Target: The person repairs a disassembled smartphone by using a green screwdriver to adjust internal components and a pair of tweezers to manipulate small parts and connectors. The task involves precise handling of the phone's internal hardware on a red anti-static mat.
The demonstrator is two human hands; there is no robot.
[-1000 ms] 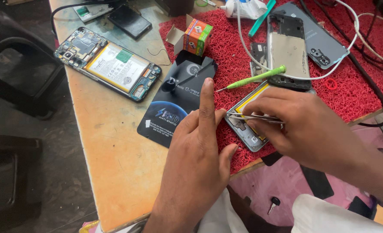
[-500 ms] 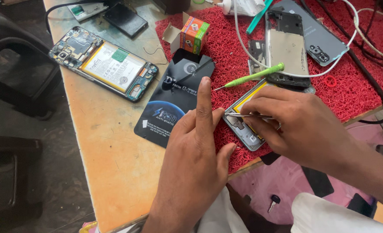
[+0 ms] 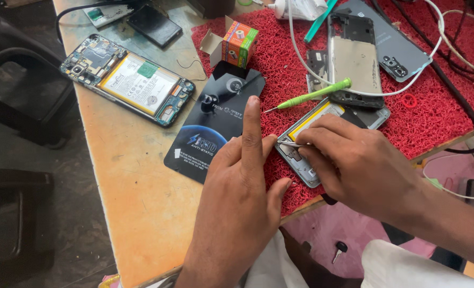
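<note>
My left hand (image 3: 239,192) rests on the red mat (image 3: 279,64), index finger stretched up over the black anti-static card (image 3: 210,125), thumb beside an opened phone (image 3: 311,133) with a yellow-edged battery. My right hand (image 3: 359,165) lies over that phone and pinches thin metal tweezers (image 3: 290,143), tips pointing left at the phone's lower end. A green-handled screwdriver (image 3: 317,95) lies just above the phone.
Another opened phone (image 3: 127,80) with a white battery lies on the orange table (image 3: 135,197) at the left. A small colourful box (image 3: 239,42), a phone frame (image 3: 354,58), a grey back cover (image 3: 402,50) and white and black cables sit on the mat. A key (image 3: 340,249) lies below the table edge.
The view has shifted slightly; both hands stay over the opened phone, with the tweezers held at the same spot.
</note>
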